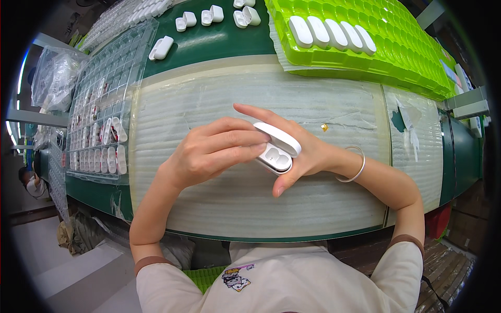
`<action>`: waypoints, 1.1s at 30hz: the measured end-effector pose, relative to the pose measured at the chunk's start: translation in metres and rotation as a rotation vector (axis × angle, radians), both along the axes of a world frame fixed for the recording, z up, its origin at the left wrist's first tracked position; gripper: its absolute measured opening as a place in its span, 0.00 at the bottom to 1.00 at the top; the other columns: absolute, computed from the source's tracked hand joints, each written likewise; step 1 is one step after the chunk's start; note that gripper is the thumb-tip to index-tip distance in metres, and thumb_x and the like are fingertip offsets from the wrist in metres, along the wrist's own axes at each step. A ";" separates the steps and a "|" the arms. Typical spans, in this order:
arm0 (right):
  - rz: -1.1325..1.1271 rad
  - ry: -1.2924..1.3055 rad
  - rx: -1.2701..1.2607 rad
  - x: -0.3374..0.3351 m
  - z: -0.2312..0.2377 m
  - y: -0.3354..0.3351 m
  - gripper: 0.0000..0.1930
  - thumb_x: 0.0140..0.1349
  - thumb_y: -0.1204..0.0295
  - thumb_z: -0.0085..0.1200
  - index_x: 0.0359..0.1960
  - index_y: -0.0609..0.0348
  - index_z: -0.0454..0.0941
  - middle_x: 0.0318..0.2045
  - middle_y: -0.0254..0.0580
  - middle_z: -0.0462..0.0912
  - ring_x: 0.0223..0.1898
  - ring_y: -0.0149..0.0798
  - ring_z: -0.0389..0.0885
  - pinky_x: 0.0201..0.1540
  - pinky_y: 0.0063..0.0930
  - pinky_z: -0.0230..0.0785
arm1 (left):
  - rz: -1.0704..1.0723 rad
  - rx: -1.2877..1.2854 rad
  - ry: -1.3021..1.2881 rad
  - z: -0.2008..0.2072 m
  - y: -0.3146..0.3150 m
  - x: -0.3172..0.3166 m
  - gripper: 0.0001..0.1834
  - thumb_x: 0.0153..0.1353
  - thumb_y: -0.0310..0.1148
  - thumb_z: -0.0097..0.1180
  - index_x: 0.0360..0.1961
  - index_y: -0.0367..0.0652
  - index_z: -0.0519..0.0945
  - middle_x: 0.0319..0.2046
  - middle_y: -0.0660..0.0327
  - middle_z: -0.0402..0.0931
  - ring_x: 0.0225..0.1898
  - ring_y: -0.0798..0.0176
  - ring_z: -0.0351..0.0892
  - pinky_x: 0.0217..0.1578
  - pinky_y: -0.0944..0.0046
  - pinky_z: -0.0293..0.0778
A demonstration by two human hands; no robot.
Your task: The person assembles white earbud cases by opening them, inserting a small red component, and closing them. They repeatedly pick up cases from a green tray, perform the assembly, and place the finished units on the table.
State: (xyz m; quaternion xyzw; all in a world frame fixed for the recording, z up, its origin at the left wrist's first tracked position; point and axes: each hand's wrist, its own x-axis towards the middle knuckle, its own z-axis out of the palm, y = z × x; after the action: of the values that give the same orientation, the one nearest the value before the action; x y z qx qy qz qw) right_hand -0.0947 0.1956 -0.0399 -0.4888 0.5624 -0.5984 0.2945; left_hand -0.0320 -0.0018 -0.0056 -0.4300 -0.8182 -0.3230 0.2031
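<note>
White case (275,158), lid raised, sits above the bench (235,208), toward its front edge. The right hand (309,152) grips it, seemingly to keep the wells exposed; left hand (206,151) fingertips meet its opening, their pinch hidden. No writing is legible on it.

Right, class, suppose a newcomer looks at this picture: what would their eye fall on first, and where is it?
Probably the lime-green tray at the upper right, with five white rounded pieces in a row at its near left. Next, near the centre, the open white case held in the right hand, with the left hand's fingers touching it. At the left lies a clear compartment tray partly filled with small parts.
</note>
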 end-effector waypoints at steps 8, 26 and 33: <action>0.004 -0.410 -0.111 0.007 0.005 -0.004 0.64 0.30 0.53 0.75 0.66 0.58 0.43 0.46 0.39 0.72 0.48 0.34 0.72 0.51 0.27 0.64 | 0.153 0.125 0.070 -0.007 0.016 0.004 0.22 0.33 0.25 0.66 0.35 0.43 0.76 0.37 0.60 0.78 0.36 0.58 0.77 0.36 0.61 0.74; 0.029 -0.678 -0.066 0.004 0.010 -0.006 0.45 0.55 0.57 0.54 0.68 0.49 0.37 0.58 0.39 0.60 0.60 0.34 0.58 0.59 0.28 0.56 | 0.392 0.119 0.287 -0.014 0.020 0.007 0.20 0.34 0.21 0.65 0.34 0.40 0.78 0.34 0.60 0.78 0.34 0.58 0.77 0.39 0.60 0.78; 0.109 -0.570 -0.086 0.004 0.013 -0.003 0.54 0.45 0.72 0.67 0.68 0.49 0.37 0.64 0.36 0.52 0.64 0.35 0.53 0.62 0.33 0.53 | 0.370 0.093 0.448 -0.014 0.010 0.000 0.16 0.39 0.26 0.64 0.34 0.40 0.79 0.34 0.60 0.78 0.35 0.60 0.76 0.41 0.60 0.78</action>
State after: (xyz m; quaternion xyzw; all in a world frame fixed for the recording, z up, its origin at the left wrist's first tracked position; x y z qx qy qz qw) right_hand -0.0908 0.1925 -0.0268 -0.3426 0.4043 -0.7181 0.4512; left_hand -0.0320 0.0078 -0.0198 -0.3245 -0.8017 -0.2148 0.4537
